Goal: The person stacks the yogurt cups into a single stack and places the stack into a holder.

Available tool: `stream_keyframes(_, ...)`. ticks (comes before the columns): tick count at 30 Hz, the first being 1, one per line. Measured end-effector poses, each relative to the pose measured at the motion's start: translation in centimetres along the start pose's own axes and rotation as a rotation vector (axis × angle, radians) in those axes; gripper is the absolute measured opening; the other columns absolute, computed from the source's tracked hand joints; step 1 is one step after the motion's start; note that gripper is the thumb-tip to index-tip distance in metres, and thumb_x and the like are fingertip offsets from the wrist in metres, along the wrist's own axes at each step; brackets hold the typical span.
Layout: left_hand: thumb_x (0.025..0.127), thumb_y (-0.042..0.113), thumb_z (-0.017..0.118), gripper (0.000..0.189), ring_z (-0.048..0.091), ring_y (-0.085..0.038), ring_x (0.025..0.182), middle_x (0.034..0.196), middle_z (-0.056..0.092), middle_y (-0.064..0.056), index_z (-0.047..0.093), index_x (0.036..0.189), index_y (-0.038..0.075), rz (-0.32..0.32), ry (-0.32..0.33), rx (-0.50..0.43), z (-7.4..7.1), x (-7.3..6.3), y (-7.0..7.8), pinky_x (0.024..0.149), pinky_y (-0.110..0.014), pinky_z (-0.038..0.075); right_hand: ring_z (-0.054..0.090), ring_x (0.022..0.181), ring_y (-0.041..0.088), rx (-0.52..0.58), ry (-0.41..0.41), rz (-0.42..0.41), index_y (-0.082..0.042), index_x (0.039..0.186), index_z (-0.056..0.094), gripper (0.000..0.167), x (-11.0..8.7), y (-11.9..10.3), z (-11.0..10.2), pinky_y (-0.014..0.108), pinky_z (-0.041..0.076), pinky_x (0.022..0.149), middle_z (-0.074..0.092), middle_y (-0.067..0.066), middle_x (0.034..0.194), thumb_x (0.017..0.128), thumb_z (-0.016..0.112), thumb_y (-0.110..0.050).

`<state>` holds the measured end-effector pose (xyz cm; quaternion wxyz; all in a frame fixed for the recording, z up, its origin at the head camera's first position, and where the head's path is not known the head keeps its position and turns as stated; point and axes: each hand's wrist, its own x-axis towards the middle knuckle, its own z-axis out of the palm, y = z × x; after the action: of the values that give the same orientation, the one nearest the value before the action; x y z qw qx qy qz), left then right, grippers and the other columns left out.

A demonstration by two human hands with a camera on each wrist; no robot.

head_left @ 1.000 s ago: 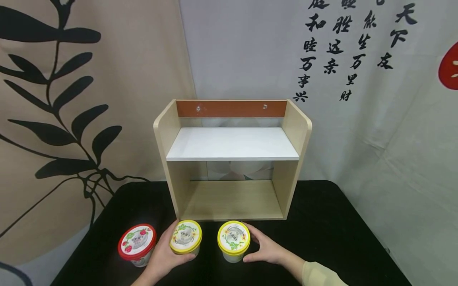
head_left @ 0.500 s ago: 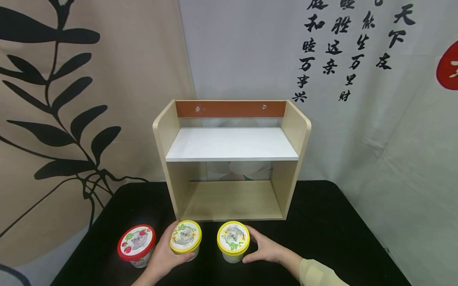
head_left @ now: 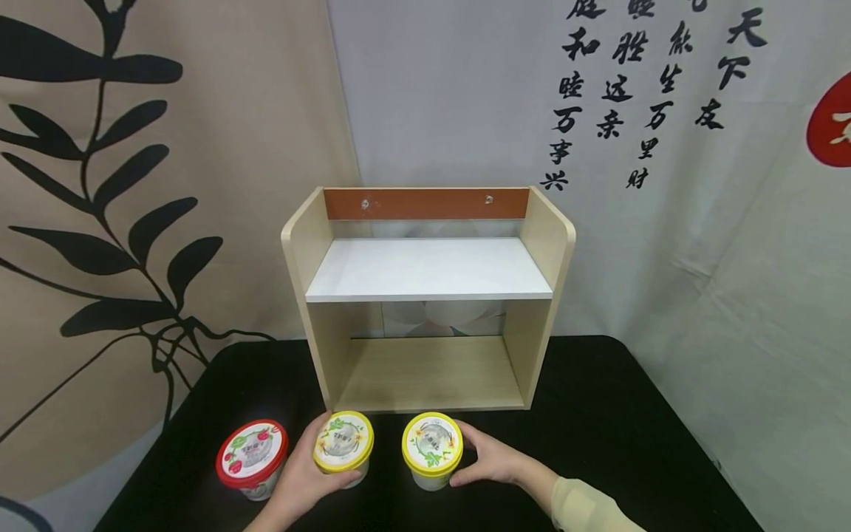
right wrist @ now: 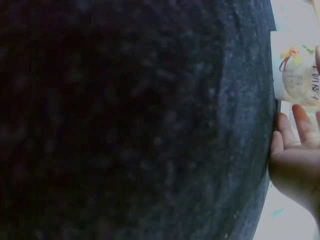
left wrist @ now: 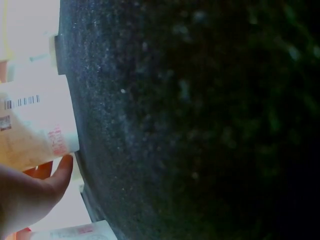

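Observation:
In the head view, my left hand curves round a small tub with a yellow lid, thumb at the near side and fingers behind. Its barcode side shows in the left wrist view. My right hand holds a second yellow-lidded tub from the right, thumb in front and index finger behind the lid. Both tubs stand upright, a short gap between them. In the right wrist view several fingers lie beside the tub. A larger red-lidded tub stands just left of my left hand.
A small two-tier wooden shelf with a white upper board stands right behind the tubs on a black table. Behind it hang a plant-print curtain and a pale cloth with black characters.
Both hands keep their places on the tubs. Only the head view has shifted very slightly.

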<state>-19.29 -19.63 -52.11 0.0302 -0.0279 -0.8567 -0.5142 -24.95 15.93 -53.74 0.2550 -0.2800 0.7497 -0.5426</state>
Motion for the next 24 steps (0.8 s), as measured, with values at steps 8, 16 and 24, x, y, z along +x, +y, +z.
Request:
stream_keyframes(8, 0.062, 0.031, 0.095, 0.111, 0.049, -0.036, 0.125, 0.14, 0.048, -0.017, 0.031, 0.15, 0.008, 0.003, -0.003, 0.013, -0.15, 0.06, 0.03, 0.105, -0.061, 0.036, 0.035, 0.138, 0.035, -0.001, 0.003, 0.015, -0.008, 0.153, 0.03, 0.091, 0.35, 0.15, 0.09, 0.067, 0.02, 0.11, 0.04, 0.01, 0.151, 0.08, 0.083, -0.018)
stream_keyframes(16, 0.064, 0.031, 0.094, 0.109, 0.05, -0.036, 0.124, 0.14, 0.047, -0.017, 0.03, 0.15, 0.008, -0.007, 0.0, 0.027, -0.24, 0.01, 0.11, 0.103, -0.061, 0.037, 0.033, 0.139, 0.037, 0.009, 0.012, 0.023, -0.008, 0.152, 0.031, 0.089, 0.55, 0.1, 0.32, 0.069, 0.017, 0.11, 0.042, 0.01, 0.15, 0.08, 0.082, -0.015)
stream_keyframes(24, 0.065, 0.033, 0.093, 0.108, 0.05, -0.036, 0.124, 0.14, 0.047, -0.017, 0.03, 0.15, 0.008, -0.012, 0.006, 0.029, -0.19, 0.01, 0.35, 0.102, -0.061, 0.039, 0.031, 0.14, 0.039, 0.01, 0.022, 0.024, -0.009, 0.153, 0.031, 0.09, 0.59, -0.03, 0.49, 0.07, 0.016, 0.11, 0.041, 0.011, 0.15, 0.079, 0.082, -0.014)
